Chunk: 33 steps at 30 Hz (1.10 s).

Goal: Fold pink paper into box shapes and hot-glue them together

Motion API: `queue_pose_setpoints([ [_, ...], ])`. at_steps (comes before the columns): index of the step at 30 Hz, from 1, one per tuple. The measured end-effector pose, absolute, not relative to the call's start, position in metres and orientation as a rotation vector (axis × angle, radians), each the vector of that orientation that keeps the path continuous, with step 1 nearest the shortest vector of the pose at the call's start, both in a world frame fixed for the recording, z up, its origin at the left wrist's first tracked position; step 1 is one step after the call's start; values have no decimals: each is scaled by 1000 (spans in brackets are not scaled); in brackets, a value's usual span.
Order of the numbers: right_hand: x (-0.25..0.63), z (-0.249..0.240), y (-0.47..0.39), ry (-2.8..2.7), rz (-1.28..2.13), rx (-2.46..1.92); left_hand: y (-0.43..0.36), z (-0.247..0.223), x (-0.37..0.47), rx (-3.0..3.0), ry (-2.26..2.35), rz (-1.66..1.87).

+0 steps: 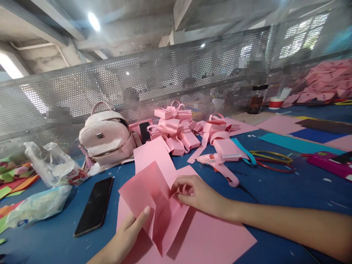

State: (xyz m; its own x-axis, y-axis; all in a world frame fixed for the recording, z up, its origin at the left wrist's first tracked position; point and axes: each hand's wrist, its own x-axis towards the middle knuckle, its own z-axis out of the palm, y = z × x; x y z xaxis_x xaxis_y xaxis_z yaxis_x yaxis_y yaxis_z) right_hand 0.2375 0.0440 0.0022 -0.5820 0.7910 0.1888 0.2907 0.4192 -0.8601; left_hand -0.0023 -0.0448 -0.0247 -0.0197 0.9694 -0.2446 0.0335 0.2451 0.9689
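Observation:
A folded pink paper sheet (150, 200) stands up from the blue table (288, 190) in front of me. My left hand (129, 233) grips its lower left edge, thumb on the front face. My right hand (196, 194) pinches the sheet's right side at a crease, fingers curled onto the paper. Under it lies a larger flat pink sheet (209, 238). Another pink sheet (154, 154) lies just behind.
A black phone (95, 205) lies left of the paper. Plastic bags (46, 172) and coloured paper scraps sit at far left. A pink backpack (106, 137), a pile of pink paper boxes (178, 128), a pink glue gun (217, 163) and coloured sheets (297, 143) lie behind. A perforated metal screen (165, 77) backs the table.

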Motion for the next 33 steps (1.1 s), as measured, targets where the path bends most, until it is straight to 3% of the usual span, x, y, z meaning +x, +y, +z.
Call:
queue_pose_setpoints([
  [7, 233, 12, 39, -2017, 1196, -997, -49, -25, -1, 1072, 1394, 999],
  [13, 228, 18, 38, -2096, 1048, -929, -45, -15, 8, 1102, 1249, 993],
  [22, 212, 18, 37, -2181, 1291, -977, -38, -24, 5, 988, 1425, 1157],
  [28, 198, 20, 37, -2220, 1414, -867, -25, -16, -13, 1119, 1362, 1050],
  [30, 196, 19, 36, -2173, 1373, -834, -21, -12, -18, 1114, 1314, 1024],
  [33, 197, 19, 34, -2004, 1044, -814, -17, -5, -27, 1086, 1238, 991],
])
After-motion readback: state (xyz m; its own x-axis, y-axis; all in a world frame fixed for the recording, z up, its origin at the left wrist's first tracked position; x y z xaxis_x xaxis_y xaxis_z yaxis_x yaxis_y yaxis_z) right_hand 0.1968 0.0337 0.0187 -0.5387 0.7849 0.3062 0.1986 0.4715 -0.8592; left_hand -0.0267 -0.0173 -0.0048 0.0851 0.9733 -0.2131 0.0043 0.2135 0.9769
